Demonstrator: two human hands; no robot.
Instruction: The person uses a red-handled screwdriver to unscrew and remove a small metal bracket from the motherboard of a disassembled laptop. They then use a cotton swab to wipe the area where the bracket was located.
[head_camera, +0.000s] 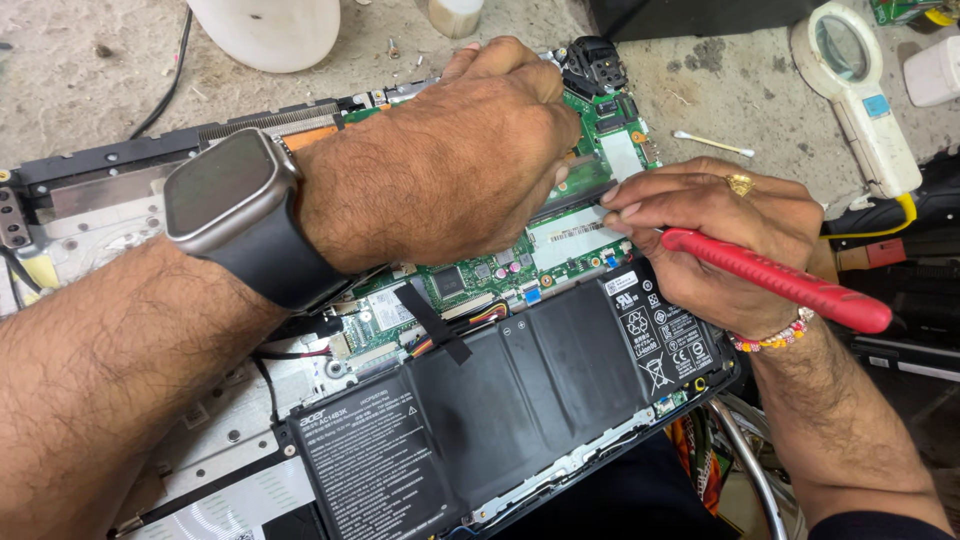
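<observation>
Hidden: tip of red-handled screwdriver (775, 280) goes under right hand's fingers, not visible; contact spot on green circuit board (560, 245) covered by both hands.
Left hand (455, 165): fingers curled down onto board's upper part near a black slot; whether it pinches anything, cannot tell, fingertips out of sight. Grey smartwatch (225, 195) on wrist.
Right hand (715, 235): closed around screwdriver, handle running out past the wrist toward lower right; ring on a finger, beaded bracelet (775, 340) at wrist.
Opened laptop (120, 190): lies back side up on tabletop (90, 80), bottom cover off; left arm blocks much of its left half, lower edge cut off by frame.
Black battery pack (500, 400): flat, below board, fills laptop's lower part; black tape strip crosses its top edge.
Around: white magnifier (860, 90) at upper right, well apart from hands; cotton swab (712, 144) just beyond right hand; white round container (270, 30) top, cut off; black cable (170, 85) upper left.
Right edge: dark gear and yellow wire, hard to make out.
Bottom right: coloured wires and metal tube, partly hidden by right forearm.
</observation>
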